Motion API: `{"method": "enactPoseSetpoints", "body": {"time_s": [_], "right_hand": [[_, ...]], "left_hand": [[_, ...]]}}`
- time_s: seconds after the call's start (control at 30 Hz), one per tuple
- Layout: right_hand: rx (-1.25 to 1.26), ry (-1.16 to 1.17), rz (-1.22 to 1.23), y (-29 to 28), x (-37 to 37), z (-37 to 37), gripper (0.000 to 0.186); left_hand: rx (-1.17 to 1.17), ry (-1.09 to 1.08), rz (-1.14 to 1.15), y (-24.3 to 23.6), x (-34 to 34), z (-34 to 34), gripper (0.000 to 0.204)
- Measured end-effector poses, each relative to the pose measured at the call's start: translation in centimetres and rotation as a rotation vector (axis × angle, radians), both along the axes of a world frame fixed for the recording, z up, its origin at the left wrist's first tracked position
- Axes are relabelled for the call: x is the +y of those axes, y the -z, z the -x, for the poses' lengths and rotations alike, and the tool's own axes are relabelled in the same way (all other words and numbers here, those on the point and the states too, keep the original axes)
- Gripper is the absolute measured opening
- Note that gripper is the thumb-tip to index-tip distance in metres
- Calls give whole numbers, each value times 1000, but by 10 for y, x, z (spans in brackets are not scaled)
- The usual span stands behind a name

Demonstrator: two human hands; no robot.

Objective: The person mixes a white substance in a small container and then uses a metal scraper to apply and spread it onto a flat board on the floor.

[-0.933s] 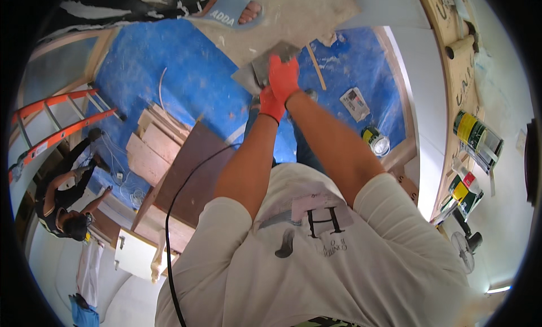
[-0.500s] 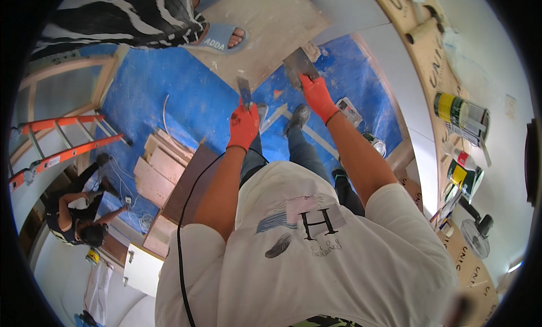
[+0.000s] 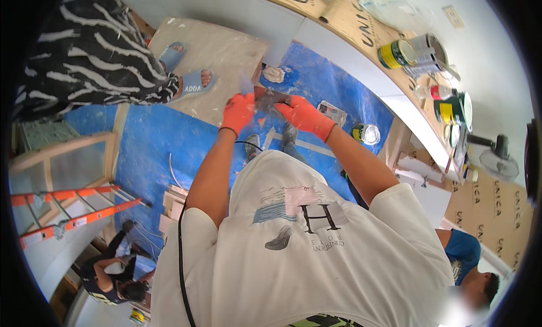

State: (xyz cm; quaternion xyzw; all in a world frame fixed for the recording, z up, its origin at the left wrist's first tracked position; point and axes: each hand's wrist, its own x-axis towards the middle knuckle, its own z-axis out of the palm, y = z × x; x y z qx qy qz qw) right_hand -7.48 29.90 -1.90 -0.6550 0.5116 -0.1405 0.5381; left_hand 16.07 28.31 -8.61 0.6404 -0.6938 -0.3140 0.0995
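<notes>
Both of my hands wear red-orange gloves and are close together in front of me. My left hand (image 3: 237, 112) is closed round a putty knife (image 3: 247, 85), whose narrow blade is smeared by motion and points away from me. In my right hand (image 3: 305, 117) is a wide, flat, dark metal scraper (image 3: 267, 99), gripped at its right side. The scraper reaches left almost to the putty knife; whether the two touch, I cannot tell. A whitish lump (image 3: 274, 74) lies on the blue floor sheet (image 3: 313, 64) beyond the scraper.
A person in patterned trousers (image 3: 96, 56) stands on a stained board (image 3: 226, 44) at the far left. An orange ladder (image 3: 79, 217) and a crouching person (image 3: 116, 279) are at the left. Paint cans (image 3: 395, 54) line a counter at the right. Another can (image 3: 367, 134) stands on the floor.
My hands have come together, bringing the wide scraper beside the putty knife. The view has turned, and a person in a blue shirt now shows at the lower right.
</notes>
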Motion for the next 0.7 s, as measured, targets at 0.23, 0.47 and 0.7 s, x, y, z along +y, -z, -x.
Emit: {"method": "enactPoseSetpoints", "body": {"time_s": [0.23,0.47,0.7], "right_hand": [[-746,760,-691,-11,5,63,47],[-465,721,-162,-79,25,96,38],[65,446,146,-55,-5,164,65]], "left_hand": [[351,115,730,-30,43,47,35],[1657,-361,-522,-33,2,56,41],[1257,-152,-520,-29,-16,127,43]]}}
